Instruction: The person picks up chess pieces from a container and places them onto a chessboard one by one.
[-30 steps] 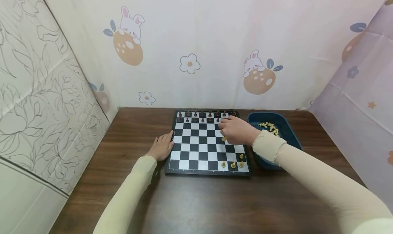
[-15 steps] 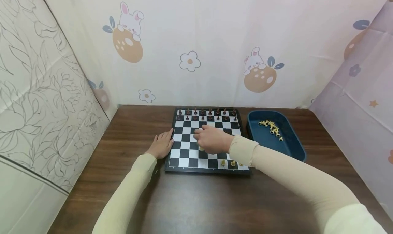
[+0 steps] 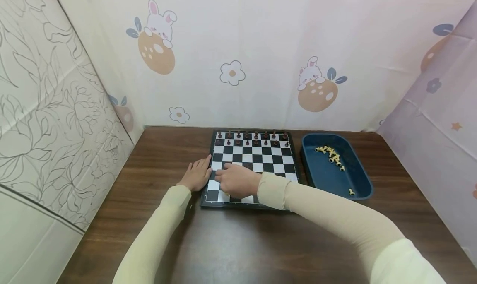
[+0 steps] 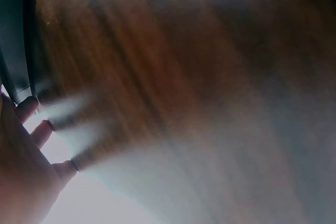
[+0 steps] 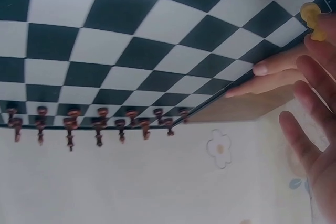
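A chessboard (image 3: 247, 157) lies flat, with two rows of dark brown chess pieces (image 3: 247, 143) along its far side. My right hand (image 3: 238, 180) is over the board's near left part. Its fingertips pinch a pale yellow chess piece (image 5: 312, 20), seen close above the squares near the board's corner in the right wrist view. My left hand (image 3: 195, 175) rests with straight fingers on the table against the board's left edge. In the left wrist view its fingers (image 4: 41, 132) touch the dark edge. My right forearm hides the board's near right squares.
A blue tray (image 3: 337, 184) stands right of the board, with several pale yellow chess pieces (image 3: 331, 155) heaped toward its back and one lying near its front. A patterned cloth (image 3: 261, 68) hangs behind the wooden table (image 3: 238, 242).
My right hand has moved left and toward me across the board, carrying the yellow piece. This uncovers the far right dark pieces and more of the tray. The left hand has stayed put.
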The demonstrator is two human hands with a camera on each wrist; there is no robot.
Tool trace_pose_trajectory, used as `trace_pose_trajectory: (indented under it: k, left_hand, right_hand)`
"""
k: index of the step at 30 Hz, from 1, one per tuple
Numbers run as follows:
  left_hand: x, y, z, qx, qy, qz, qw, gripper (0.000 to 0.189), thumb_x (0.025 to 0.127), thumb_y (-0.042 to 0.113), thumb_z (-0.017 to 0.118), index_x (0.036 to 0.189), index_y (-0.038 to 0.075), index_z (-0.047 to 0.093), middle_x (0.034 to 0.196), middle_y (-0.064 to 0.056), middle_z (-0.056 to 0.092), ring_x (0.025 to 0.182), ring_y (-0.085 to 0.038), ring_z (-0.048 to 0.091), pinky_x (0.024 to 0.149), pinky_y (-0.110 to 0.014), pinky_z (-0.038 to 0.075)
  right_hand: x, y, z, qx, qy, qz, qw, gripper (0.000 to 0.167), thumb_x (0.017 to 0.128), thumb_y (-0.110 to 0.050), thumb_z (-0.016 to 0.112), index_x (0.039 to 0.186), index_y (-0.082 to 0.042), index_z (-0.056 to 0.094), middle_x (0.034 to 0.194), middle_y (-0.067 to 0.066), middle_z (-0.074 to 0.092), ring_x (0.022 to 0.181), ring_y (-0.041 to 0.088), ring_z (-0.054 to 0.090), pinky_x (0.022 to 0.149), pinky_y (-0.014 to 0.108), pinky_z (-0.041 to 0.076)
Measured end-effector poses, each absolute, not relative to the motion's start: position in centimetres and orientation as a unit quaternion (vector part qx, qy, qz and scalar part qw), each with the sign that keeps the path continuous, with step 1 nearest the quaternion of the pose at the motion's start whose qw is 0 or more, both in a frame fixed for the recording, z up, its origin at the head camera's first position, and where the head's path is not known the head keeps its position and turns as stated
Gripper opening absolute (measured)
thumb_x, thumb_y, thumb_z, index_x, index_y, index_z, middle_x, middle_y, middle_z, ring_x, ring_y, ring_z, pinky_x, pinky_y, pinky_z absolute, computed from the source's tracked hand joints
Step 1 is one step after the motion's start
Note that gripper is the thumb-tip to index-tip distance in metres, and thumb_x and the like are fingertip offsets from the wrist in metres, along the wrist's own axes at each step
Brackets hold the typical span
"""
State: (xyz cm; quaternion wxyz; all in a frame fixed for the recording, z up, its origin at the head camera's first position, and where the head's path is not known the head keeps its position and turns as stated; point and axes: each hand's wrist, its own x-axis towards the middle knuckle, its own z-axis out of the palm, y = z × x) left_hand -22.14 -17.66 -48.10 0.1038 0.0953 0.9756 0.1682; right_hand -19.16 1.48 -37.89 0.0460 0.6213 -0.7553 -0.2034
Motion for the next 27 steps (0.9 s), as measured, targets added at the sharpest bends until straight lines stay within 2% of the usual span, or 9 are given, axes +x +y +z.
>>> trace_pose_trajectory:
  k: [8,17,27]
  left_hand:
    - [-22.2,-17.6,-48.5,0.102,0.977,0.163,0.093,0.057,0.104,0.031,0.028,0.154,0.009,0.013,0.155,-0.013,0.025,0.141,-0.034,0.021,0.112,-0.057,0.01]
    - [-22.1,-17.5,-48.2,0.098,0.977,0.164,0.092,0.056,0.104,0.032,0.029,0.154,0.009,0.014,0.154,-0.013,0.026,0.14,-0.033,0.022,0.112,-0.057,0.011]
    - [-22.1,-17.6,-48.2,0.094,0.977,0.169,0.093,0.056,0.104,0.031,0.028,0.154,0.01,0.014,0.154,-0.012,0.027,0.141,-0.033,0.022,0.112,-0.057,0.01]
  right_hand:
    - [-18.7,0.4,-38.4,0.627,-0.741,-0.234,0.06,0.015,0.087,-0.033,0.066,0.092,-0.024,0.076,0.103,-0.007,0.066,0.096,0.011,0.057,0.077,0.03,0.045]
    - [-19.0,-0.4,-38.6,0.605,-0.755,-0.253,0.023,0.023,0.086,-0.033,0.068,0.104,-0.021,0.074,0.115,-0.004,0.066,0.11,0.012,0.056,0.096,0.035,0.044]
    - [-19.1,-1.1,-38.7,0.604,-0.763,-0.231,0.007,0.021,0.087,-0.03,0.065,0.103,-0.02,0.075,0.12,-0.002,0.064,0.117,0.013,0.053,0.099,0.038,0.043]
